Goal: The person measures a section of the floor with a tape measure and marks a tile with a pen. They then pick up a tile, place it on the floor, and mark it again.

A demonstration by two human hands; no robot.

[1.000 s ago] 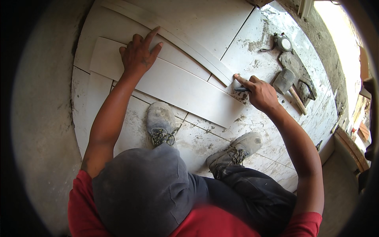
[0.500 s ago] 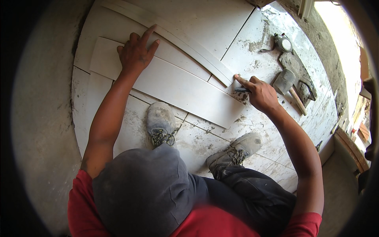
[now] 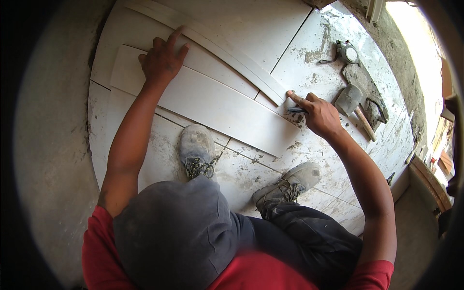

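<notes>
I crouch on a floor of large white tiles [image 3: 251, 24], smeared with grey mortar toward my right. A long white tile plank [image 3: 212, 104] lies loose on it, with narrower white strips [image 3: 227, 53] just beyond. My two dusty shoes [image 3: 195, 147] stand on the tiles. To the right lie a mortar-caked trowel [image 3: 369, 94], a hammer [image 3: 355, 104] and a tape measure [image 3: 348, 52].

Maybe pencil [image 3: 296, 109], mostly hidden in right hand [image 3: 320, 116]
</notes>
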